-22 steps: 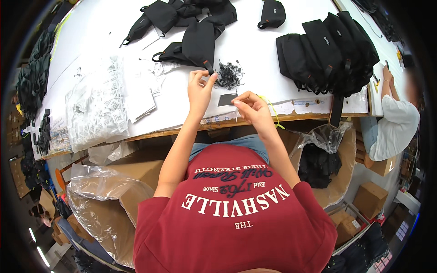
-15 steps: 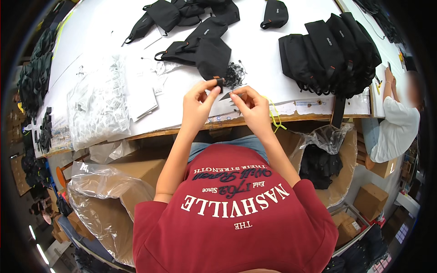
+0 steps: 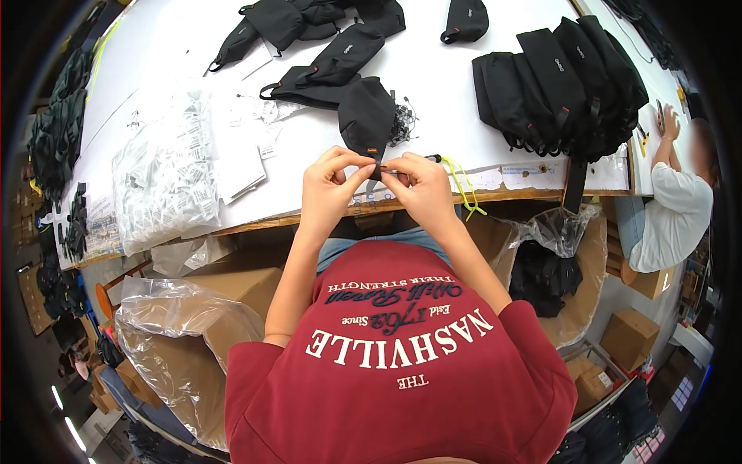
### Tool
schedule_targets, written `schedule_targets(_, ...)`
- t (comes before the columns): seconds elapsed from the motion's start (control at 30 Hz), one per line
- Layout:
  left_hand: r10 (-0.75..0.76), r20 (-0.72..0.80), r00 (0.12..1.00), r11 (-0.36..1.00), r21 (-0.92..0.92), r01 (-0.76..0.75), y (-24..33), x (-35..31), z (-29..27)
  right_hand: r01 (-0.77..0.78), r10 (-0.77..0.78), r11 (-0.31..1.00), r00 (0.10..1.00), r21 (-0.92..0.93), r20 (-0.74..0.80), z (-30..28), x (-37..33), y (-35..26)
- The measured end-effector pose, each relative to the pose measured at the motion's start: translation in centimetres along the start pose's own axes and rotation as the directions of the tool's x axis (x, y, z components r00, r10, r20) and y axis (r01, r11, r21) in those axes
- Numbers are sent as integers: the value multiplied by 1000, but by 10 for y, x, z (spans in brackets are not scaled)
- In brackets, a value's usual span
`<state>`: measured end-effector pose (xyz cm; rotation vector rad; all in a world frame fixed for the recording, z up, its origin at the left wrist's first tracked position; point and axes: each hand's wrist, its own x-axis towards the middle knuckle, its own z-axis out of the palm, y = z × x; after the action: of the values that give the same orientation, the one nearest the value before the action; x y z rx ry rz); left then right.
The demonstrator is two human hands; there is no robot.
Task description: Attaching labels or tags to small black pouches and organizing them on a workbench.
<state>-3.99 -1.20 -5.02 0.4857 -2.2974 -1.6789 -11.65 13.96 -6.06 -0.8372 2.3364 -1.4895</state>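
Observation:
Near the table's front edge, my left hand [image 3: 334,185] pinches a short black strap [image 3: 378,172] at the narrow end of a black fabric pouch [image 3: 365,116]. The fingertips of my right hand [image 3: 423,187] close on the same strap from the other side. An orange tab marks the pouch just above my fingers. The pouch lies flat, pointing toward me. Beside it is a small heap of thin black strings [image 3: 402,124]. A yellow-green cord [image 3: 462,182] with a dark end lies behind my right hand, partly hidden.
More black pouches [image 3: 344,54] lie loosely farther back. A row of them [image 3: 560,85] stands at the right. Left are a clear bag of white labels [image 3: 166,170] and white sheets [image 3: 243,174]. Plastic-lined cartons [image 3: 185,332] stand below the table. Another person [image 3: 672,193] works at right.
My hands have come together on the strap, the right moving left to meet the left. The pouch has shifted slightly toward me. At right, the other person's hands have moved.

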Motion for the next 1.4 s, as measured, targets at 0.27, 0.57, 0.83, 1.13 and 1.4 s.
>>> schedule_targets(0.27,-97,219,971,961,-232,148,-9,2,-12,-165,120,934,981,317,155,2,-1,9)
schedule_targets(0.57,25,82,996,998,49,-29,7,-1,-6,-292,220,915,939,278,263,-3,3,2)
schedule_targets(0.83,-25,-86,996,905,-425,-15,10,-4,-15,-376,167,616,921,692,352,-32,3,4)
schedule_targets(1.13,81,0,997,967,-243,-79,9,-6,3,-290,113,599,953,746,280,-23,5,-6)
schedule_targets(1.4,148,27,989,989,8,-148,28,-5,8,-147,-23,679,975,719,221,-12,3,-13)
